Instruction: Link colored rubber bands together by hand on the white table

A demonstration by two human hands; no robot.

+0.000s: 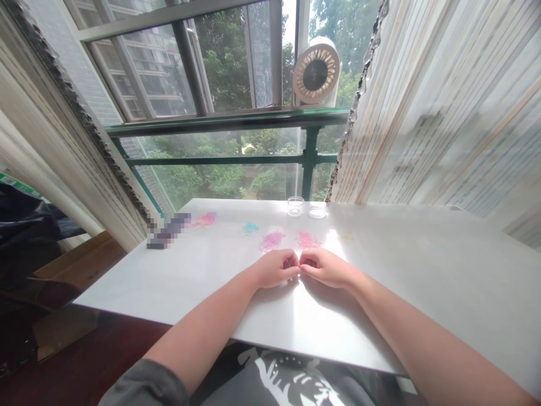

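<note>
My left hand and my right hand meet over the white table, thumbs and fingertips pinched together and almost touching. Whatever is between the fingertips is too small to make out. Just beyond them lie a purple-pink pile and a pink-red pile of thin bands that look like small rubber bands. A turquoise pile sits farther left, with a mixed pink, orange and purple pile beyond it. To the right is a faint yellowish pile.
At the table's back edge stand a clear round jar and a flat round lid. A blurred dark object lies at the left edge. A fan stands at the window, between curtains. A cardboard box is at left.
</note>
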